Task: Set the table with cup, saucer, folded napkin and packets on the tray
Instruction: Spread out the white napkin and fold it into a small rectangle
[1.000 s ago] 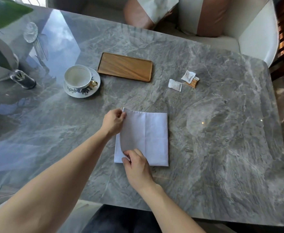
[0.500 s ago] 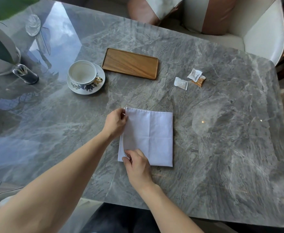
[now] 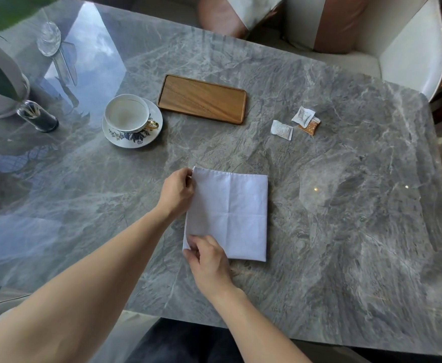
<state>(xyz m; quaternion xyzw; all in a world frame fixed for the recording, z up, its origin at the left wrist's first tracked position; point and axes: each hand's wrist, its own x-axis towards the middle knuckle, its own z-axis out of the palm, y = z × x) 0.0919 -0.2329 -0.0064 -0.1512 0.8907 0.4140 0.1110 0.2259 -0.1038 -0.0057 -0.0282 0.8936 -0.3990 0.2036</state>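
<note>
A white cloth napkin (image 3: pixel 230 216) lies folded into a square on the grey marble counter (image 3: pixel 345 231), with crease lines crossing at its middle. The left hand (image 3: pixel 176 191) pinches the far left corner of the napkin between thumb and fingers, closed on the cloth. The right hand (image 3: pixel 208 260) grips the near left corner in the same way, its fingers curled over the edge and the layers slightly lifted there. The right side of the napkin rests flat on the stone.

Farther away, a wooden tray (image 3: pixel 201 98) lies bare on the counter, long side toward the person. Just to its left, a white cup (image 3: pixel 127 113) with a gold handle stands on a floral saucer (image 3: pixel 136 136); the two are apart from the tray. To the right of the tray, three small packets sit on the counter: a white packet (image 3: pixel 281 129) nearest, another white one (image 3: pixel 303 116) behind it, and a brown packet (image 3: pixel 310 126) partly under the second.

At the far left stand a small dark glass jar (image 3: pixel 38 116), a pale plant pot (image 3: pixel 2 82) with green leaves (image 3: pixel 5 9), and a clear stemmed glass (image 3: pixel 48 39). A cream chair (image 3: pixel 410 48) with brown and white cushions (image 3: pixel 340 22) is across the counter.
</note>
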